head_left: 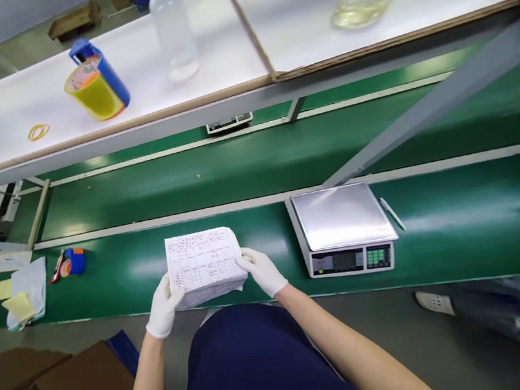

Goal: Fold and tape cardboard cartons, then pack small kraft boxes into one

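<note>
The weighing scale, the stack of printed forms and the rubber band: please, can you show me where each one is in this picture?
Weighing scale (341, 216), head view, on its steel top plate.
Stack of printed forms (205, 265), head view, on the top sheet.
Rubber band (37, 126), head view, on its upper edge.

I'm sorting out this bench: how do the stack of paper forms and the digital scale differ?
The stack of paper forms is held up between the left gloved hand and right gloved hand, while the digital scale stands on the green belt. The stack's top is a white sheet with a printed grid; the scale's is shiny metal. Only the scale has a display and keypad. Both are roughly rectangular.
</note>
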